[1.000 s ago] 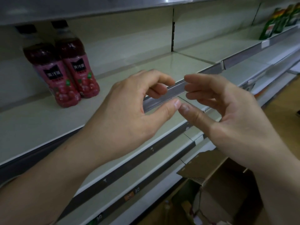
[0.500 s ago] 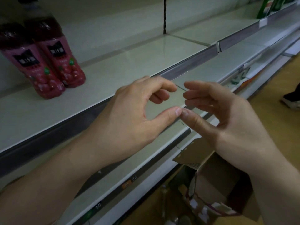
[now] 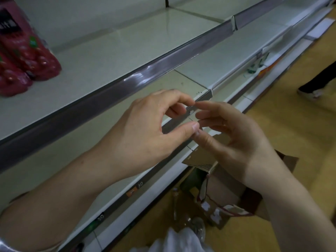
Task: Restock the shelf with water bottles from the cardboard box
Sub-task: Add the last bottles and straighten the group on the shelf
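Both hands meet in front of the shelf edge, above the cardboard box on the floor.

The left hand (image 3: pixel 145 128) and right hand (image 3: pixel 234 140) face each other with curled fingers, thumb tips touching; whether they pinch something small I cannot tell. Behind them runs the grey price rail (image 3: pixel 171 125) of the shelf (image 3: pixel 127 51). The open cardboard box (image 3: pixel 227 197) sits below and near the right hand, a clear water bottle (image 3: pixel 197 226) beside its left. Two red drink bottles (image 3: pixel 23 57) stand far left.
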A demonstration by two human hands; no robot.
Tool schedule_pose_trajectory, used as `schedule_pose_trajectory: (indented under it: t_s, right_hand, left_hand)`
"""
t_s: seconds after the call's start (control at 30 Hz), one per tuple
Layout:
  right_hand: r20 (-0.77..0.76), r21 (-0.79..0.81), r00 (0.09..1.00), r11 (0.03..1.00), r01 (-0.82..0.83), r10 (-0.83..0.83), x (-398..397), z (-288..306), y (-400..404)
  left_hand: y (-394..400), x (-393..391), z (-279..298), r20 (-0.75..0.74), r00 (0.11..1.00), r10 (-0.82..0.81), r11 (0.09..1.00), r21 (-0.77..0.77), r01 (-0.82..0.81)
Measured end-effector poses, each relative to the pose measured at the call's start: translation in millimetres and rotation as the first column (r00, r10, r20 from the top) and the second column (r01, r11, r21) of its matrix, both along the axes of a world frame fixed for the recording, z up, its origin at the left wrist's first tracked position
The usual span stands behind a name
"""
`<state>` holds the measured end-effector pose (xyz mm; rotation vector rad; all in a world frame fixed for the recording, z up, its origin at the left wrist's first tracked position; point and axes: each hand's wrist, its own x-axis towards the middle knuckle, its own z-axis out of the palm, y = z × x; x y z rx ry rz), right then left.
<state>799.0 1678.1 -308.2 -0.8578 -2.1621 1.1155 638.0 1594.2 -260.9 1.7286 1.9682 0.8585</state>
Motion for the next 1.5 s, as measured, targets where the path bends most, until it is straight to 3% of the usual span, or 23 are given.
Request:
schedule_pose_trajectory:
  t_s: [0.47,1.07,1.5]
  right_hand:
    - [0.097,-0.013,0.995,1.000,0.025,-0.024,2,-33,8]
    - [0.213,-0.188,0.975,0.982,-0.019,0.060,8,-101,2]
    - [0.321,-0.291,0.945,0.956,0.045,0.053,2,-171,-9]
  left_hand:
    - [11,1,-37,0.029,0.999,-0.014,0.991,-0.135,0.018]
    - [19,12,-94,0.067,0.998,0.009,0.967,-0.255,0.009]
    - [11,9,-139,0.090,0.994,0.057,0.943,-0.333,-0.024]
